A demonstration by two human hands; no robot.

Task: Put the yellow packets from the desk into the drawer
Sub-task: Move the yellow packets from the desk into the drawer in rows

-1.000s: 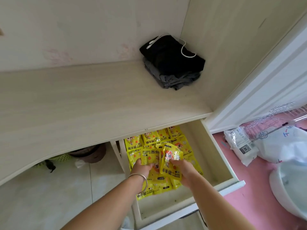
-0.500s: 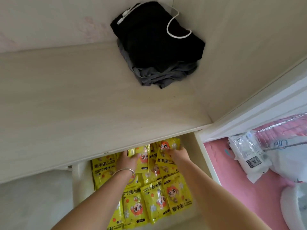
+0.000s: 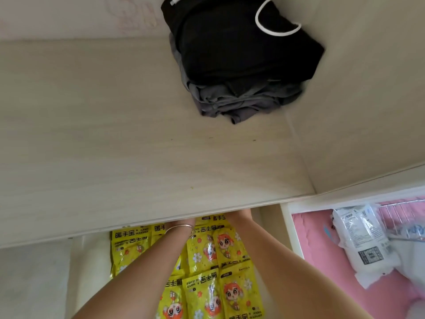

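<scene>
Many yellow hand-warmer packets (image 3: 232, 293) lie flat in overlapping rows in the open drawer (image 3: 268, 223) below the desk (image 3: 115, 146). Both my forearms reach into the drawer over the packets. My left hand (image 3: 176, 224), with a thin bracelet at the wrist, goes under the desk's front edge, and so does my right hand (image 3: 239, 214). The desktop hides the fingers of both hands and whatever they hold. No yellow packet shows on the desk surface.
A folded pile of black and grey clothes (image 3: 241, 54) with a white cable on top sits at the back right corner of the desk. To the right of the drawer, white plastic packages (image 3: 361, 240) lie on a pink floor (image 3: 317, 238).
Both hands held yellow packets over the drawer, then moved deeper toward its back. Now the fingers are out of sight under the desk edge. The view has moved closer.
</scene>
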